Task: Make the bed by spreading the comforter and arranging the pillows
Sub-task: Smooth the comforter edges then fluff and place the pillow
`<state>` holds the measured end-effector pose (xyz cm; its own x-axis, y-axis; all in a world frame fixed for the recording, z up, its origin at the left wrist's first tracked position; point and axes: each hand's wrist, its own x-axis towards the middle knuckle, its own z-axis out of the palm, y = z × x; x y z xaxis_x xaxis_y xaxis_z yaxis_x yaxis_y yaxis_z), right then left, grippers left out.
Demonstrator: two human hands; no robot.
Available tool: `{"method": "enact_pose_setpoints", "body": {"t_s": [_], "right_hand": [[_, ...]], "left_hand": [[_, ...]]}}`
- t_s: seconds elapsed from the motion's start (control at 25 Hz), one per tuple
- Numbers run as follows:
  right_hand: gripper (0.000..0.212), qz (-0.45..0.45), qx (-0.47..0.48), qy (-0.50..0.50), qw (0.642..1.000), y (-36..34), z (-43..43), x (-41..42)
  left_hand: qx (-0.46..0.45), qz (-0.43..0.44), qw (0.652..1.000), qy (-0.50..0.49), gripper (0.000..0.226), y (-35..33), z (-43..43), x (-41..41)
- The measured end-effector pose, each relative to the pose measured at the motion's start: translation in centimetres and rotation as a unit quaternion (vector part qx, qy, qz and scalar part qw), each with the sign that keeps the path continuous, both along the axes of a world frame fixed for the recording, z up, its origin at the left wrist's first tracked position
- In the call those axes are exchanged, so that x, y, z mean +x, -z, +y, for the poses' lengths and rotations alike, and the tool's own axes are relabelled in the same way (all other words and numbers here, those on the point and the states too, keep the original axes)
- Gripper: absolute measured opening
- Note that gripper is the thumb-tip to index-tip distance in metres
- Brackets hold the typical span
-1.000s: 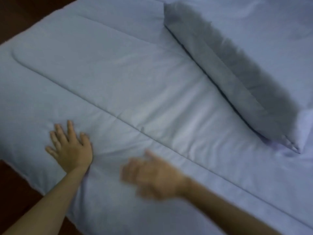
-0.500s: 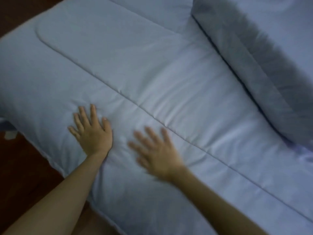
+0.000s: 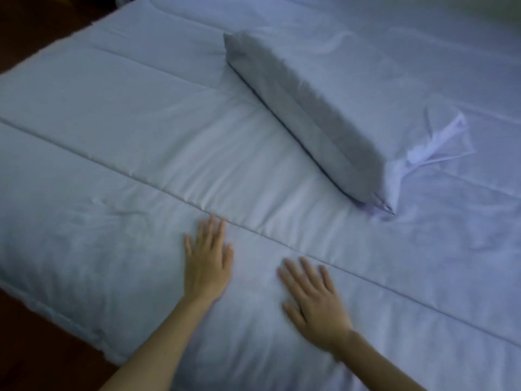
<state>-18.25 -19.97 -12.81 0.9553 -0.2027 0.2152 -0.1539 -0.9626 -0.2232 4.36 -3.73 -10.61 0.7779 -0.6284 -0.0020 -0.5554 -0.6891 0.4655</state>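
A pale blue quilted comforter (image 3: 141, 142) lies spread over the bed, with stitched seams running across it. A pillow (image 3: 338, 108) in a matching pale case lies on top at the upper right, its loose open end (image 3: 439, 142) bunched toward the right. My left hand (image 3: 208, 263) rests flat on the comforter near the front edge, fingers apart, holding nothing. My right hand (image 3: 315, 300) lies flat a short way to its right, fingers spread, slightly blurred. Both hands sit just below a seam, well short of the pillow.
Dark wooden floor (image 3: 42, 348) shows past the bed's left and front edges. The comforter's corner (image 3: 107, 354) hangs near the lower left. Wrinkles mark the fabric at the left (image 3: 118, 210) and right of the pillow.
Both hands have slid rightward along the comforter's front strip, staying flat. The view has pulled back, so the whole pillow and more of the bed show.
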Motion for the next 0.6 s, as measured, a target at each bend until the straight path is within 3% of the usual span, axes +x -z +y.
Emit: {"method": "enact_pose_setpoints", "body": {"t_s": [0.08, 0.12, 0.2, 0.28, 0.32, 0.4, 0.48, 0.52, 0.6], "right_hand": [[0.061, 0.034, -0.030, -0.169, 0.985, -0.4, 0.1, -6.0], [0.052, 0.071, 0.019, -0.257, 0.963, -0.7, 0.6, -8.2], [0.029, 0.027, 0.097, -0.261, 0.960, -1.2, -2.1, -9.2], [0.027, -0.069, 0.118, -0.040, 0.990, -2.3, -8.4, -5.7], [0.036, -0.105, 0.132, 0.136, 0.976, -2.7, -12.1, -3.2], [0.074, -0.100, 0.195, 0.431, 0.875, -4.4, -19.8, 1.5], [0.095, -0.035, 0.358, 0.515, 0.778, -5.6, -25.1, 5.1], [0.087, -0.010, 0.432, 0.490, 0.757, -5.9, -26.4, 6.4], [0.057, -0.010, 0.410, 0.449, 0.794, -5.6, -27.1, 7.7]], "left_hand": [[0.031, -0.036, 0.997, 0.060, 0.064, 0.8, -2.1, -3.1], [0.038, -0.041, 0.997, 0.059, 0.066, 1.0, -2.6, -3.6], [0.053, -0.045, 0.996, 0.052, 0.070, 1.5, -2.7, -3.8], [0.066, -0.054, 0.995, 0.053, 0.073, 2.0, -2.6, -3.5], [0.071, -0.052, 0.995, 0.055, 0.074, 2.1, -2.7, -3.4], [0.074, -0.050, 0.995, 0.053, 0.074, 2.6, -2.8, -3.2], [0.085, -0.055, 0.993, 0.053, 0.074, 3.2, -2.8, -2.9], [0.088, -0.056, 0.993, 0.054, 0.074, 3.7, -2.7, -2.6], [0.089, -0.047, 0.993, 0.056, 0.074, 4.4, -2.6, -2.1]]}}
